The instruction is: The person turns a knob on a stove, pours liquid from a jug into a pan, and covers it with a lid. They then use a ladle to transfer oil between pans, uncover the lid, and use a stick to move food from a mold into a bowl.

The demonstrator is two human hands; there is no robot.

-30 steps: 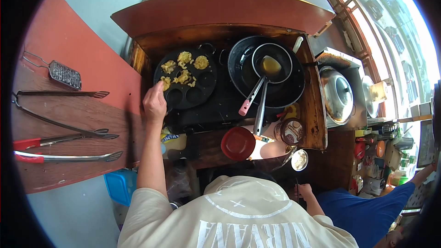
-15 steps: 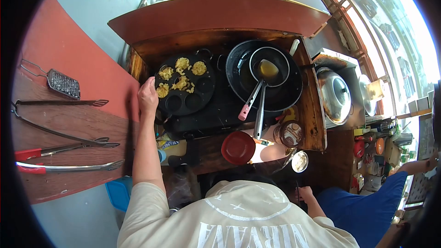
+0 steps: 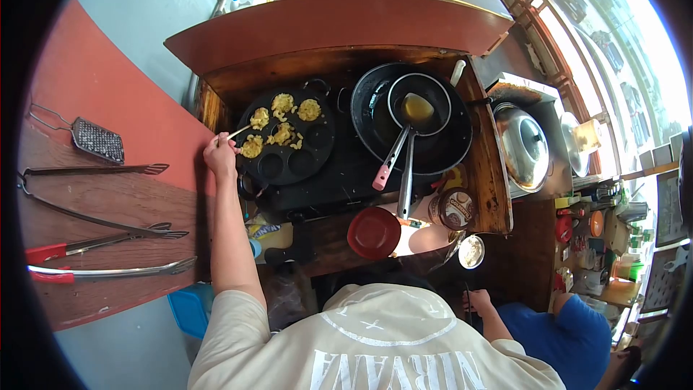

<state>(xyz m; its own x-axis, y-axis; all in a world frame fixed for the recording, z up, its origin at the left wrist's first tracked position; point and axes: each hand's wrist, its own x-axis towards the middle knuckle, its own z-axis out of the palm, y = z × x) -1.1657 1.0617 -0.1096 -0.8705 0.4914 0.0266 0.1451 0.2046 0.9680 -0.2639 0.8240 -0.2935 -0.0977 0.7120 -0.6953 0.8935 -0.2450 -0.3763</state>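
My left hand point(image 3: 221, 155) pinches a thin wooden stick point(image 3: 239, 132) at the left edge of a dark round pan point(image 3: 309, 162) with several hollows. Its far end reaches a yellow lumpy fritter point(image 3: 259, 118) in one hollow. Several more fritters point(image 3: 310, 110) lie in or around other hollows, with loose bits beside a middle one point(image 3: 281, 133). Low at the right, my right hand point(image 3: 475, 302) is closed around a thin dark rod-like thing point(image 3: 468, 290), partly hidden beside my body. Just above that hand is a small round container with pale contents point(image 3: 471, 253).
A large black wok point(image 3: 366, 130) holds a saucepan point(image 3: 397, 115) and a ladle point(image 3: 406, 182). A red bowl point(image 3: 374, 232) and brown-lidded jar point(image 3: 457, 209) stand nearer me. Tongs point(image 3: 101, 171) and a grater point(image 3: 97, 141) lie left. Someone in blue point(image 3: 552, 339) is at right.
My left hand has shifted slightly down and left, and the stick now shows, reaching a fritter. The person in blue has moved and their outstretched arm no longer shows.
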